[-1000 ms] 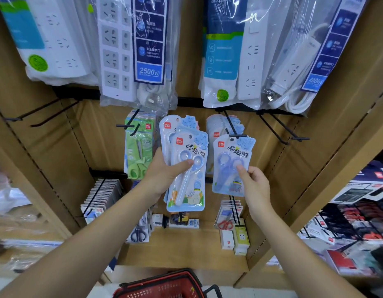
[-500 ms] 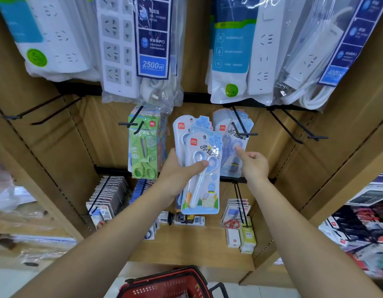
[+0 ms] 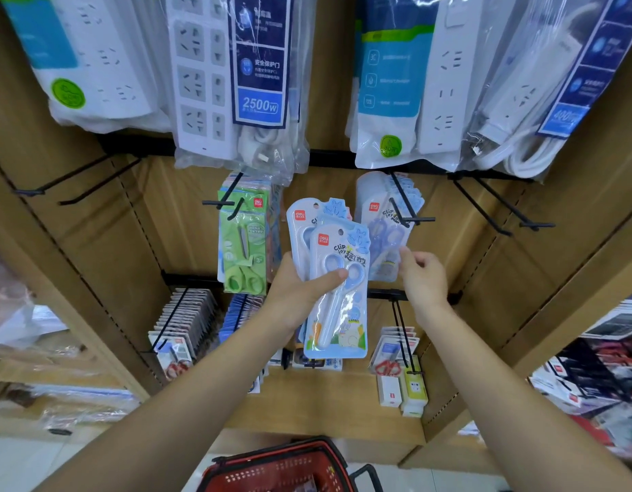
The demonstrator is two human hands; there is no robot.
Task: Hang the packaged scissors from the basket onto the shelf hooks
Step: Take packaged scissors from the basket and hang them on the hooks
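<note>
**Blues and greens against a tan shelf**

The front pack (image 3: 337, 289) is pale blue with a red brand tab. Its scissors are white with blue handle rings, above a cartoon panel in green, orange and yellow. Just right and farther back, the hung pack (image 3: 387, 236) shows deeper blue handles under clear film. To the left, a green pack (image 3: 241, 250) carries lime-green scissors. Black hooks (image 3: 406, 214) stand out from the tan shelf panel (image 3: 137, 225), which is lined with dotted seams. Above, white power strips (image 3: 197, 83) bear navy and bright blue labels (image 3: 259, 65) and a round lime sticker (image 3: 68, 93). Nearest, the basket (image 3: 282, 470) is red mesh with black trim.
</note>
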